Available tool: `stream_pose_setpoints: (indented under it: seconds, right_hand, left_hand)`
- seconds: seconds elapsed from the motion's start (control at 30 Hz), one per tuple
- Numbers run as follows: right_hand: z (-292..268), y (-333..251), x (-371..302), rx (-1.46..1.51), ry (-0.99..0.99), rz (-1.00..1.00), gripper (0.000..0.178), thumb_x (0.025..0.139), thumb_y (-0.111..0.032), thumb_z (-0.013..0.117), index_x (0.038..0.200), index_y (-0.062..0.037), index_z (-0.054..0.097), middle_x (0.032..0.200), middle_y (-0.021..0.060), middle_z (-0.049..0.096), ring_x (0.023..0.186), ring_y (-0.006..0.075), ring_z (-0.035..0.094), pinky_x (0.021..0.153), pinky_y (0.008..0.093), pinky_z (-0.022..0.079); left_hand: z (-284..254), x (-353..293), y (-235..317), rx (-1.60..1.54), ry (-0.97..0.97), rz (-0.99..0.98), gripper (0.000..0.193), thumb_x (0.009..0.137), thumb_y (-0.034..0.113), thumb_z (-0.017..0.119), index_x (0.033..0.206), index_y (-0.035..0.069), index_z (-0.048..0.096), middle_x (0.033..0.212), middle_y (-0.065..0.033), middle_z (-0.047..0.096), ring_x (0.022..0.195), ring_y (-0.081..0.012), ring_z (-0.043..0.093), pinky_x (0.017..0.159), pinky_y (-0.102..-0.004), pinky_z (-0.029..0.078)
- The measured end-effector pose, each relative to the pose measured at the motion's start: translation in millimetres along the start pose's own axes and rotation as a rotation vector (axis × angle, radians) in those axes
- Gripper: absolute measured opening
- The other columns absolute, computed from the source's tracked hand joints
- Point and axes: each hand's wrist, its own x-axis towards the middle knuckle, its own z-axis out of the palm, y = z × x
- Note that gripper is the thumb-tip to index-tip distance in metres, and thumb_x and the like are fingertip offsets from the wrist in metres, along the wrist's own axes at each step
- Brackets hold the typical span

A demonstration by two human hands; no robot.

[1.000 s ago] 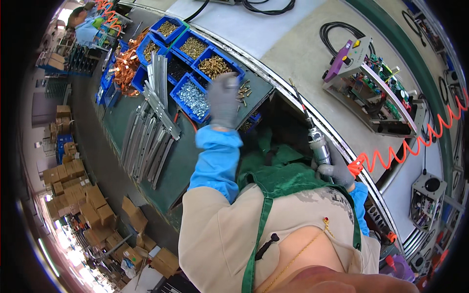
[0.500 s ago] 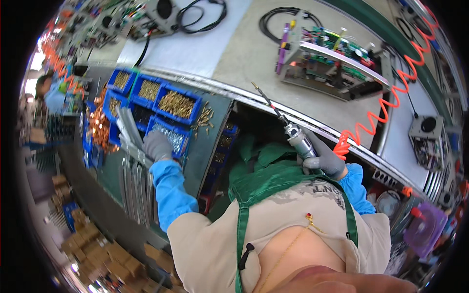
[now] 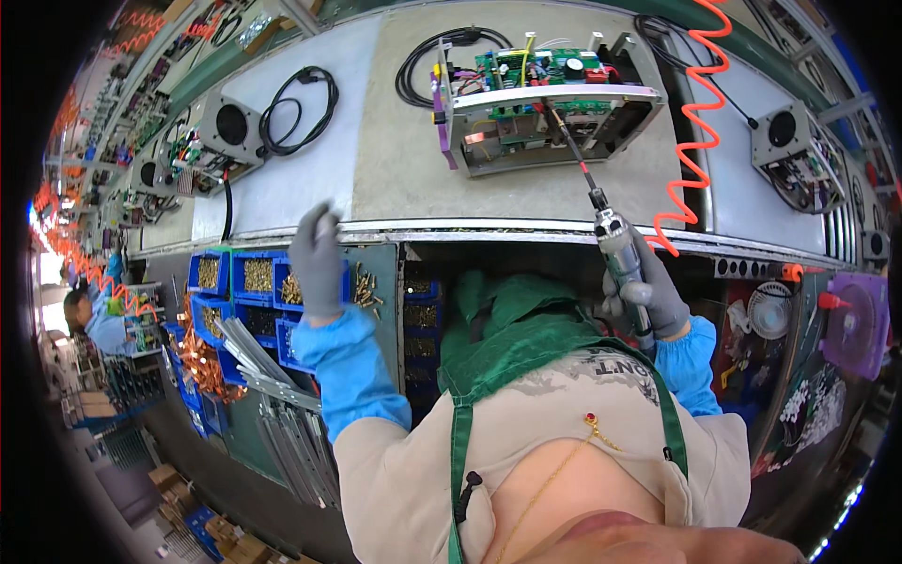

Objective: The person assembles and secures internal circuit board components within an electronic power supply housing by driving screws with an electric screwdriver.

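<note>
Partly hidden: the left hand [image 3: 318, 258], grey-gloved, is raised at the bench edge with its fingers bunched together; whether anything sits between the fingertips cannot be told. Small brass parts [image 3: 366, 287] lie loose just beside it, too small to identify. The screwdriver's bit tip disappears against the metal chassis [image 3: 545, 117], so contact with a screw is not readable.

Right hand [image 3: 648, 296], also gloved, is wrapped tight around the body of the powered screwdriver [image 3: 615, 249], which slants up and left onto the chassis holding a green circuit board [image 3: 526, 68]. An orange coiled hose [image 3: 695, 122] runs beside the tool.

Since half a second ago: the left hand has come away from the blue bins [image 3: 249, 277] up to the bench edge; the screwdriver, then held off the unit, now reaches it.

Surface: a grey bench mat [image 3: 404, 160], a black cable coil [image 3: 301, 103], fan units on both sides. Another person [image 3: 99, 324] works far left, with cardboard boxes on the floor.
</note>
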Motion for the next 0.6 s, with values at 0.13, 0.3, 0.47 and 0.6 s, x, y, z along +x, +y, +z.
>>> stream_pose_setpoints:
  seconds: [0.13, 0.3, 0.47, 0.6]
  right_hand:
    - [4, 1, 9, -0.036, 0.054, -0.032, 0.112, 0.057, -0.036, 0.082, 0.148, -0.0133, 0.020, 0.079, 0.0088, 0.057, 0.057, 0.0154, 0.060, 0.056, 0.0296, 0.054]
    - [9, 0, 14, -0.029, 0.053, -0.059, 0.106, 0.060, -0.028, 0.078, 0.148, -0.0138, 0.021, 0.081, 0.0097, 0.056, 0.056, 0.0162, 0.058, 0.054, 0.0291, 0.052]
    - [16, 4, 9, 0.127, 0.018, -0.090, 0.083, 0.069, -0.023, 0.069, 0.143, -0.0129, 0.032, 0.080, 0.0109, 0.059, 0.055, 0.0172, 0.060, 0.054, 0.0312, 0.054]
    - [37, -1, -2, 0.556, -0.119, -0.061, 0.069, 0.077, -0.031, 0.067, 0.137, -0.0101, 0.038, 0.081, 0.0116, 0.061, 0.053, 0.0177, 0.060, 0.052, 0.0312, 0.054]
  left_hand:
    - [91, 32, 68, -0.138, -0.347, 0.252, 0.029, 0.093, 0.012, 0.051, 0.115, -0.005, 0.060, 0.097, -0.0112, 0.069, 0.086, -0.0140, 0.064, 0.076, -0.0254, 0.051]
    - [152, 45, 118, -0.231, -0.563, 0.303, 0.026, 0.095, 0.011, 0.048, 0.114, 0.001, 0.061, 0.096, -0.0109, 0.068, 0.087, -0.0159, 0.064, 0.076, -0.0274, 0.050]
    - [200, 72, 132, 0.294, -0.374, 0.935, 0.018, 0.093, 0.015, 0.051, 0.106, 0.010, 0.063, 0.092, -0.0133, 0.066, 0.094, -0.0288, 0.062, 0.078, -0.0386, 0.049]
    - [220, 88, 134, 0.514, -0.569, 0.829, 0.018, 0.093, 0.018, 0.049, 0.101, 0.011, 0.063, 0.093, -0.0142, 0.064, 0.094, -0.0337, 0.058, 0.080, -0.0438, 0.048]
